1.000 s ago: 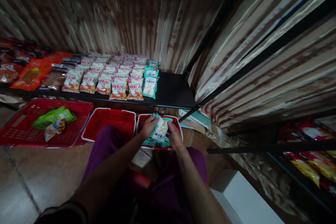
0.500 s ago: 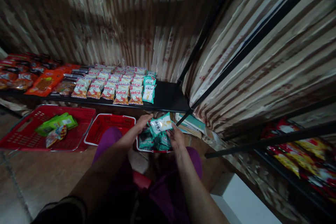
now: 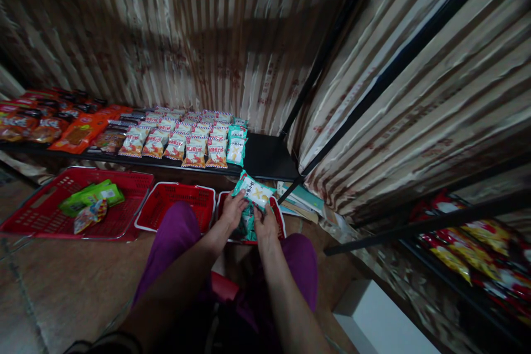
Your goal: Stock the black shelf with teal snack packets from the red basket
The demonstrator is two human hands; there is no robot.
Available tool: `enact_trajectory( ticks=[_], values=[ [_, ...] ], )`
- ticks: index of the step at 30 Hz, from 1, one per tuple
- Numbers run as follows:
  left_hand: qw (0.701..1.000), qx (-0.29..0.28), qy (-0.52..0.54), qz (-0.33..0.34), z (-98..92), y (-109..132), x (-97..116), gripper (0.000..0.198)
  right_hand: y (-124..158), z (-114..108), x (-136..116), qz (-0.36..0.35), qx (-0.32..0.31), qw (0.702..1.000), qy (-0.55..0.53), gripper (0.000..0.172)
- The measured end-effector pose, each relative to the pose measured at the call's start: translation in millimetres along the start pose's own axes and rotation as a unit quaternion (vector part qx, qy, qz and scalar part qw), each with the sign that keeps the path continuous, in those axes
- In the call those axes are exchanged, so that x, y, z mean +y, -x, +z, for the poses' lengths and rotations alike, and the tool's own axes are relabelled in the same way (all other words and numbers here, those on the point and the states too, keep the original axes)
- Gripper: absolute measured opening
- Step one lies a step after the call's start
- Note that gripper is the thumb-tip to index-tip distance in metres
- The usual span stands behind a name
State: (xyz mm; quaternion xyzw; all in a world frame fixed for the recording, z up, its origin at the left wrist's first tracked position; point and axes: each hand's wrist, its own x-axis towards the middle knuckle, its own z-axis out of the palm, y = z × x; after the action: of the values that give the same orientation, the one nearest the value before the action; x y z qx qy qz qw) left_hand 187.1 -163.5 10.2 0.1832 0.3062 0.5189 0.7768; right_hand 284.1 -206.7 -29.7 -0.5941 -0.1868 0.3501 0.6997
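Note:
Both my hands hold teal snack packets over a red basket [image 3: 280, 220] on the floor in front of my knees. My left hand [image 3: 231, 211] grips the lower left edge of the top teal packet [image 3: 254, 190], fingers closed on it. My right hand [image 3: 264, 224] is closed on the packets from below right. More teal packets [image 3: 248, 227] lie under my hands in the basket. On the low black shelf [image 3: 265, 156] ahead, a short row of the same teal packets [image 3: 235, 145] lies beside rows of white and red packets [image 3: 186, 144].
Two more red baskets stand to the left: a middle one [image 3: 174, 206] and a large one [image 3: 50, 204] holding green packets. Orange and dark packets [image 3: 62, 127] fill the shelf's left end. Striped curtains hang behind. A black rack post [image 3: 290, 188] slants at right; a white box [image 3: 381, 321] sits low right.
The teal packet has been lifted from the basket and turned in my hands, now held higher toward the shelf. The camera has tilted up slightly.

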Motion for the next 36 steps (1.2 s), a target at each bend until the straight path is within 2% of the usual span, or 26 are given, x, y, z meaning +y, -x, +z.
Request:
enact_trajectory(
  ticks=[5, 9, 11, 13, 15, 16, 18, 21, 25, 30, 33, 36],
  values=[
    [0.997, 0.034, -0.072, 0.012, -2.5, -7, 15, 0.033, 5, -8, 2, 0.052, 0.064, 0.996, -0.034, 0.016],
    [0.991, 0.018, -0.132, 0.015, -1.8, -7, 28, 0.030, -3, -16, -19, 0.024, 0.089, 0.995, -0.039, 0.024],
    [0.987, -0.007, -0.160, 0.005, 0.7, -4, 33, 0.030, -8, -15, -33, -0.004, 0.055, 0.998, -0.027, 0.031],
    [0.980, -0.050, -0.195, -0.007, 4.3, -1, 36, 0.032, -11, -10, -46, -0.013, -0.026, 0.999, -0.011, 0.038],
    [0.969, -0.095, -0.229, -0.008, 8.0, 1, 39, 0.034, -10, -4, -54, 0.001, -0.091, 0.996, -0.009, 0.042],
    [0.964, -0.110, -0.242, -0.003, 9.4, 1, 40, 0.034, -8, -1, -57, 0.011, -0.100, 0.995, -0.013, 0.043],
    [0.960, -0.122, -0.251, 0.009, 11.2, 0, 40, 0.035, -4, 4, -60, 0.030, -0.078, 0.996, -0.024, 0.041],
    [0.964, -0.101, -0.244, 0.024, 11.0, -4, 38, 0.034, 3, 8, -59, 0.037, -0.036, 0.998, -0.034, 0.036],
    [0.967, -0.064, -0.242, 0.043, 9.2, -9, 34, 0.032, 8, 9, -58, 0.026, -0.053, 0.998, -0.038, 0.032],
    [0.965, -0.079, -0.248, 0.044, 10.6, -8, 35, 0.030, 2, 9, -55, 0.026, -0.065, 0.996, -0.049, 0.040],
    [0.963, -0.089, -0.249, 0.044, 13.4, -5, 35, 0.032, -3, 9, -50, 0.006, -0.022, 0.998, -0.058, 0.037],
    [0.962, -0.128, -0.239, 0.025, 15.0, -1, 36, 0.036, -8, 9, -48, -0.013, 0.040, 0.997, -0.067, 0.035]
  ],
)
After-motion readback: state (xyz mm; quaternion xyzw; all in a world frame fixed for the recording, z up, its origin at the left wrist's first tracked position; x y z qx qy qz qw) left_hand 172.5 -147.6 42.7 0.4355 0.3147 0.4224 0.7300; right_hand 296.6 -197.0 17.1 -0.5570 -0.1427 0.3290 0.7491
